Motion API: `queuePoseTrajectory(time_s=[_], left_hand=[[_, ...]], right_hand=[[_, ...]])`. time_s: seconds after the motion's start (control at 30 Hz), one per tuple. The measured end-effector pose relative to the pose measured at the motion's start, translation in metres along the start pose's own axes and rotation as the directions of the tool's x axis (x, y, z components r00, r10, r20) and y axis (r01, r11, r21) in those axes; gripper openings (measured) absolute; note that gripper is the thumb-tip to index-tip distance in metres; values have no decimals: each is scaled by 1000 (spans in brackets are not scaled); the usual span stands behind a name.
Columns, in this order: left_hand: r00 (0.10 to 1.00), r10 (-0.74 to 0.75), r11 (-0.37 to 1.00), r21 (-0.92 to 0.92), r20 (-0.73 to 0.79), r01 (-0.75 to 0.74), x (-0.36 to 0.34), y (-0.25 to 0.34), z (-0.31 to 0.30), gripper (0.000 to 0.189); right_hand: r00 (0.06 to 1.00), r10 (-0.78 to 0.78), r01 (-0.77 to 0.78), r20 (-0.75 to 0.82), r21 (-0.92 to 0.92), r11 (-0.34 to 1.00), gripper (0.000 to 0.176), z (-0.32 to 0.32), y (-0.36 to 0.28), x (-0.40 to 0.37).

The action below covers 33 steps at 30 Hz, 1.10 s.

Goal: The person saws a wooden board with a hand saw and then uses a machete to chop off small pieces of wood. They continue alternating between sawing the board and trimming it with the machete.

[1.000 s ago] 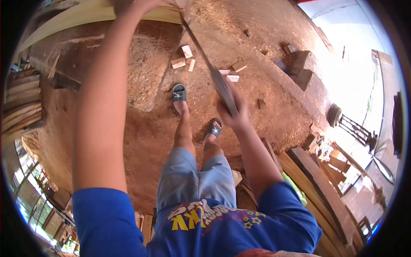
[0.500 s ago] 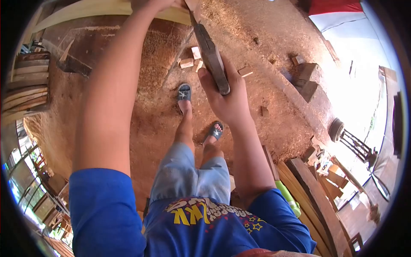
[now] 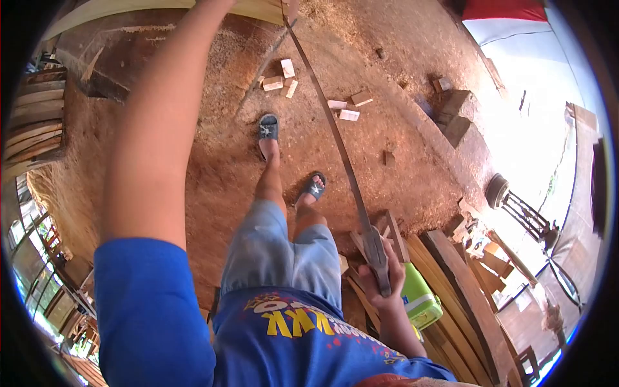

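My right hand [image 3: 389, 278] is wrapped round the handle of a handsaw [image 3: 348, 171], low on the right beside my shirt. The long, narrow blade runs up and away from it to the end of a pale wooden board [image 3: 258, 10] at the top edge. Whether the teeth sit in the wood cannot be made out. My left arm stretches up to that board, and only the base of my left hand [image 3: 216, 3] shows at the frame's edge. Its fingers are out of sight.
Small wood blocks [image 3: 273, 83] lie on the sawdust-covered floor [image 3: 232, 168] ahead of my sandalled feet. Larger blocks [image 3: 459, 116] stand to the right. Long planks [image 3: 464, 290] and a green and white container [image 3: 420, 300] are close to my right arm. Stacked boards [image 3: 42, 109] rise at left.
My right hand has drawn the saw handle back toward my body and to the right, exposing much more of the blade. My left arm stays stretched toward the board.
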<state>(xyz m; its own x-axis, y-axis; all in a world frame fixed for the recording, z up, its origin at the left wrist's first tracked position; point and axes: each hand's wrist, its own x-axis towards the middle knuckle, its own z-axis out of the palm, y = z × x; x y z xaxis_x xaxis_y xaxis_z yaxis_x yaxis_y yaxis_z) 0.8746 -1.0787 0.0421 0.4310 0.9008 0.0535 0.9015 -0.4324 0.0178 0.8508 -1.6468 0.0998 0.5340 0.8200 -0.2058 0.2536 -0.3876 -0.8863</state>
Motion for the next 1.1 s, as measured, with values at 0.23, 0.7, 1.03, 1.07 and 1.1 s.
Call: queuePoseTrajectory(time_s=[0.23, 0.7, 1.03, 1.07, 1.1], left_hand=[[999, 47, 996, -74, 10, -46, 8, 0, 10, 42], [1000, 8, 992, -130, -8, -9, -3, 0, -5, 41], [999, 29, 998, -61, 34, -27, 1, 1, -3, 44], [996, 92, 996, -12, 11, -91, 1, -2, -3, 44], [995, 95, 995, -10, 6, -95, 2, -1, -8, 44]], right_hand=[[995, -85, 92, -47, 176, 980, 52, 117, 20, 254], [995, 97, -97, 17, 61, 993, 65, 28, 16, 23], [993, -71, 92, -90, 256, 962, 50, 129, -2, 280], [988, -90, 120, -124, 260, 958, 50, 133, -18, 285], [982, -112, 149, -154, 258, 955, 49, 129, -32, 289]])
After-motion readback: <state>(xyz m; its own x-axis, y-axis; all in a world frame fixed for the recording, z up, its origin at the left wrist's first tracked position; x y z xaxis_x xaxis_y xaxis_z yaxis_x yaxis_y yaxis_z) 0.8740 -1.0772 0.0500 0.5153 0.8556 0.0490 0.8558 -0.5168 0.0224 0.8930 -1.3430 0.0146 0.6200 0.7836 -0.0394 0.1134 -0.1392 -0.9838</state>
